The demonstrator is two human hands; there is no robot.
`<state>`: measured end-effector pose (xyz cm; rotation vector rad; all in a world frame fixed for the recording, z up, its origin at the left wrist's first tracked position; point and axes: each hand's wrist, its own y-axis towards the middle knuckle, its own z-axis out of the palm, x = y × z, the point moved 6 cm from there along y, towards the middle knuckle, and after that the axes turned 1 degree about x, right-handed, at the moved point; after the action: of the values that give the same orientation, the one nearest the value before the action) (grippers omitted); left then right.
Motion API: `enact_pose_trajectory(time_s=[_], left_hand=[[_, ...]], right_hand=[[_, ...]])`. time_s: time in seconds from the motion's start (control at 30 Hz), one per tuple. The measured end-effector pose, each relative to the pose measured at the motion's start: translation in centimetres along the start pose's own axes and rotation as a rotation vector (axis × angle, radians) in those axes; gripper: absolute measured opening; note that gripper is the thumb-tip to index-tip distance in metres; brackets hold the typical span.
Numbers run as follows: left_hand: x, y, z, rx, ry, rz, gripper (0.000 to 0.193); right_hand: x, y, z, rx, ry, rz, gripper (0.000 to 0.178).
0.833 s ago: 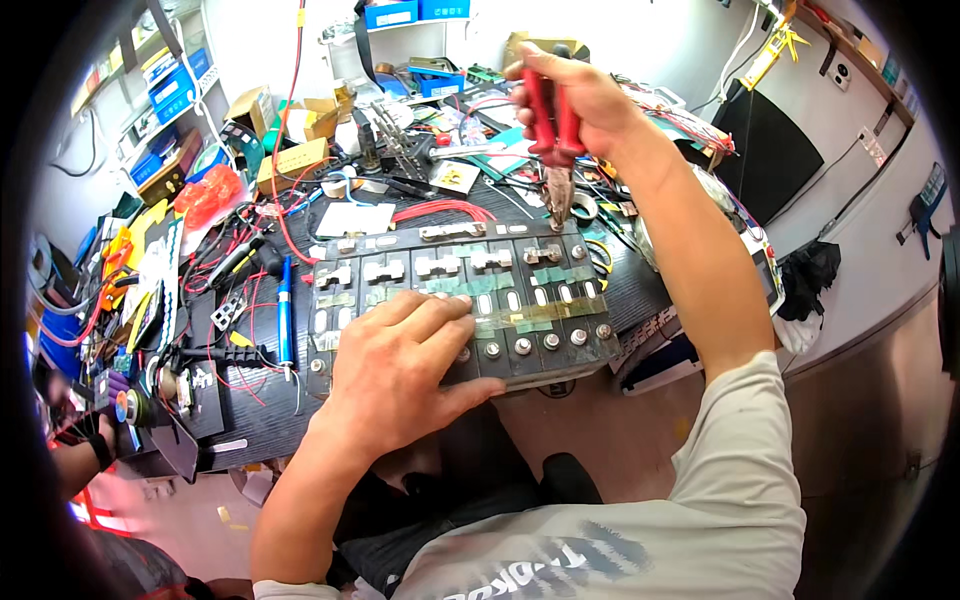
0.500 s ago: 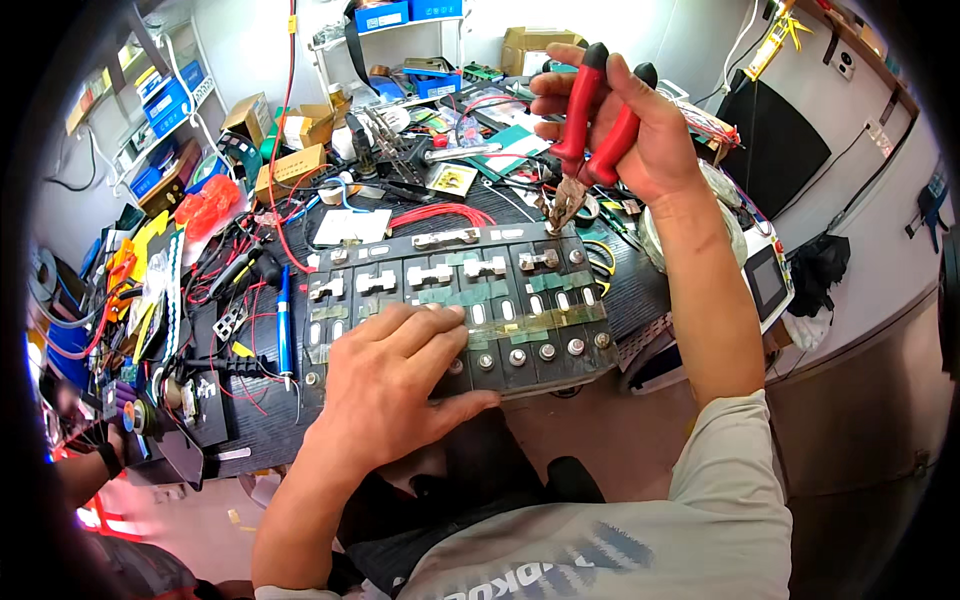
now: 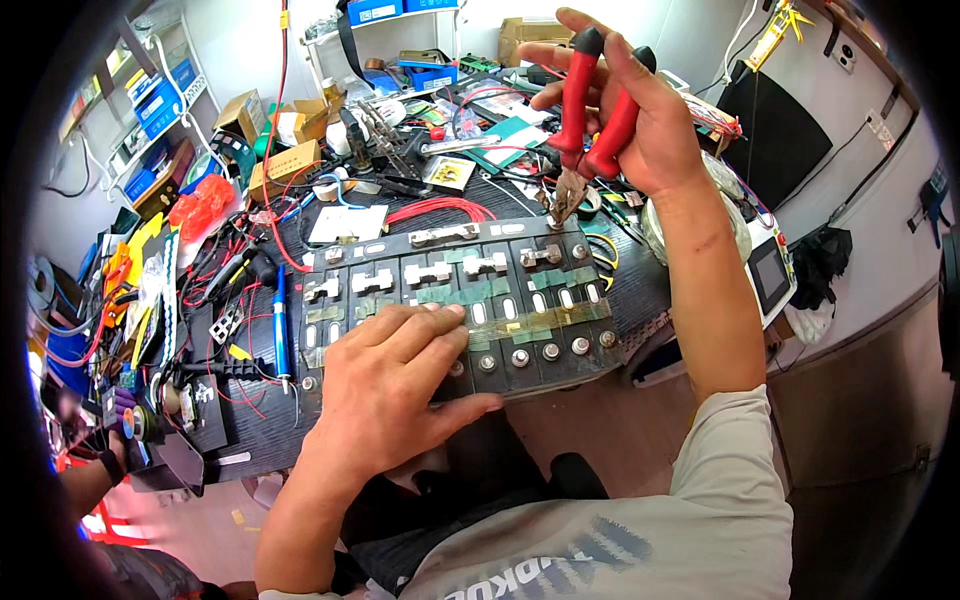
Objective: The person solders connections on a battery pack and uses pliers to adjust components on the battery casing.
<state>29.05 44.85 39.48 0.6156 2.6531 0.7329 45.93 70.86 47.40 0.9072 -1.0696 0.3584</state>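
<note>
A long black battery pack (image 3: 510,328) lies in front of me, made of several cells side by side with metal terminals, bright connector pieces and strips of greenish tape. My left hand (image 3: 390,375) rests palm down on its near left part, fingers laid flat and thumb stretched out along the near edge. Above the far right corner, my right hand (image 3: 655,140) loosely holds red-handled pliers (image 3: 573,105) with their handles spread. Their worn jaws point down at a terminal on the pack's far edge; whether they grip it I cannot tell.
Tools, wires and small parts crowd the dark bench left of and behind the pack. A blue pen-like tool (image 3: 281,335) lies beside it, red cables (image 3: 435,208) behind. A device with a screen (image 3: 770,272) stands right. Another person's hand (image 3: 112,455) shows far left.
The pliers' handles and my right hand have risen slightly, while the jaws stay near the same terminal. My left hand keeps its place on the pack. The view has shifted a little.
</note>
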Motion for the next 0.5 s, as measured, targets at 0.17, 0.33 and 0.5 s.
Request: enact_pose_trajectory(time_s=[0.17, 0.33, 0.5], left_hand=[[0.0, 0.0, -0.1, 0.001, -0.004, -0.01, 0.058], [0.0, 0.0, -0.1, 0.003, -0.006, -0.011, 0.058], [0.1, 0.0, 0.1, -0.002, -0.01, -0.015, 0.059]], right_hand=[[1.0, -1.7, 1.4, -0.062, -0.273, -0.128, 0.07], [0.8, -2.2, 0.5, -0.089, -0.15, -0.083, 0.075], [0.6, -2.8, -0.1, -0.119, -0.04, -0.078, 0.081]])
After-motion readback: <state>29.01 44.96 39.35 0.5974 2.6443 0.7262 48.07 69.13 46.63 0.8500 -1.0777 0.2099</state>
